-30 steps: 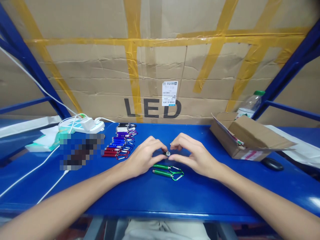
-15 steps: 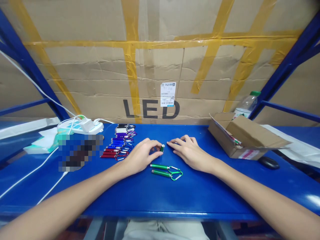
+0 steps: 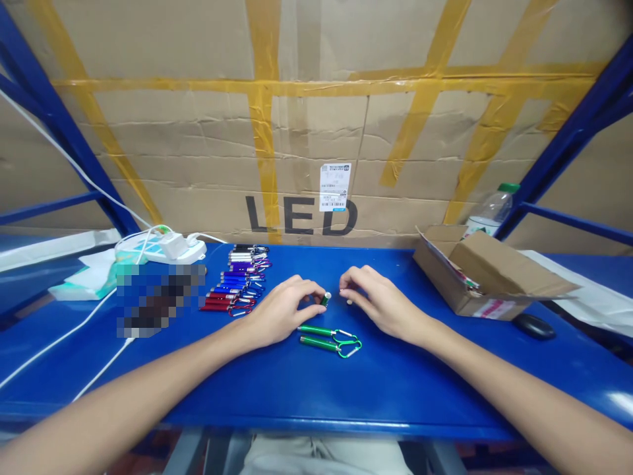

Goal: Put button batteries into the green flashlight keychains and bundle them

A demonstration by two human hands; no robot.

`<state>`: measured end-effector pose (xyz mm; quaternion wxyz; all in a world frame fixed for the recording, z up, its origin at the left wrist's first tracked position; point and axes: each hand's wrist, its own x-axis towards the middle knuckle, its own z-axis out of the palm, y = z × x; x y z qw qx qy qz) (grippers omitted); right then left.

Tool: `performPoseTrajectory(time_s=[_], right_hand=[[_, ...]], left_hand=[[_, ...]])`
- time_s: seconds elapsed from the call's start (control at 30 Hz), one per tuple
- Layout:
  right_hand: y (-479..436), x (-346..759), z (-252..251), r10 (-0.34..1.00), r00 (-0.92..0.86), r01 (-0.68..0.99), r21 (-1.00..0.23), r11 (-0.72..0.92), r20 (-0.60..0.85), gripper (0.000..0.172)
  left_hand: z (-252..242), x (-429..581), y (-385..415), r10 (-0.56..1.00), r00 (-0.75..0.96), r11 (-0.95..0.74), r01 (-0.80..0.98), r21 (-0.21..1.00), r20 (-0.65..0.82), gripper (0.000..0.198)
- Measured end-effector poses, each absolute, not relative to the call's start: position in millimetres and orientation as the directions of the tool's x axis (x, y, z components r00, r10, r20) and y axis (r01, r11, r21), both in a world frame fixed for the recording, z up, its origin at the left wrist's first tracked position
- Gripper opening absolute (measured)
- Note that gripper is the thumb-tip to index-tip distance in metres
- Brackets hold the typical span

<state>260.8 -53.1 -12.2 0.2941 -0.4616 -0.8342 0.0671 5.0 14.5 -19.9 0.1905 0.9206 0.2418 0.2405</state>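
My left hand [image 3: 281, 310] rests on the blue table [image 3: 316, 382] and pinches a small green flashlight body [image 3: 325, 299] by its end. My right hand [image 3: 378, 300] sits just to its right, fingers curled in a pinch near a tiny pale part [image 3: 349, 302]; what its fingertips hold is too small to make out. Two finished green keychain flashlights [image 3: 329, 340] with carabiners lie side by side just in front of both hands.
A row of red, blue, purple and black keychain flashlights [image 3: 237, 280] lies at the left. A white power strip [image 3: 163, 249] with cables sits behind it. An open cardboard box [image 3: 487, 277], a plastic bottle [image 3: 489, 211] and a black mouse [image 3: 533, 325] are at the right. A taped cardboard wall stands behind.
The hands were joined around the flashlight body, then parted. My right hand flattened on the table half a second ago and has curled into a pinch again near my left.
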Motion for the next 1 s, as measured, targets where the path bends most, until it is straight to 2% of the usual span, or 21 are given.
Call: performPoseTrajectory(time_s=[0.1,0.2,0.47,0.6,0.7,0.77,0.83,0.93,1.0], right_hand=[[-56,256,-10,0.792,-0.363,0.614,-0.514,0.599,0.490,0.007],[-61,253,-8,0.779,-0.368,0.565,-0.543,0.621,0.508,0.007],[-63,252,-10,0.684,-0.495,0.591,-0.369,0.717,0.536,0.004],[-64,250,-6,0.659,-0.545,0.580,-0.335,0.742,0.518,0.009],[-64,251,-2,0.674,-0.509,0.599,-0.342,0.724,0.535,0.011],[-62,255,0,0.716,-0.436,0.672,-0.331,0.662,0.546,0.013],[-59,262,-1,0.765,-0.392,0.764,-0.282,0.580,0.511,0.013],[-54,272,-6,0.843,-0.422,0.850,-0.180,0.496,0.333,0.007],[-52,276,-8,0.872,-0.440,0.863,-0.169,0.476,0.214,0.009]], left_hand=[[-21,4,14,0.504,0.788,-0.827,0.323,0.460,0.353,0.019],[-23,4,13,0.471,0.802,-0.846,0.294,0.445,0.367,0.018],[-23,3,13,0.439,0.825,-0.861,0.272,0.430,0.355,0.015],[-22,3,13,0.438,0.821,-0.862,0.268,0.430,0.366,0.014],[-21,3,14,0.445,0.814,-0.860,0.271,0.432,0.373,0.015],[-21,3,16,0.447,0.812,-0.860,0.275,0.430,0.374,0.015],[-21,3,17,0.454,0.809,-0.858,0.284,0.428,0.374,0.015],[-22,3,19,0.467,0.801,-0.853,0.297,0.430,0.375,0.016],[-22,2,20,0.472,0.799,-0.852,0.305,0.425,0.372,0.016]])
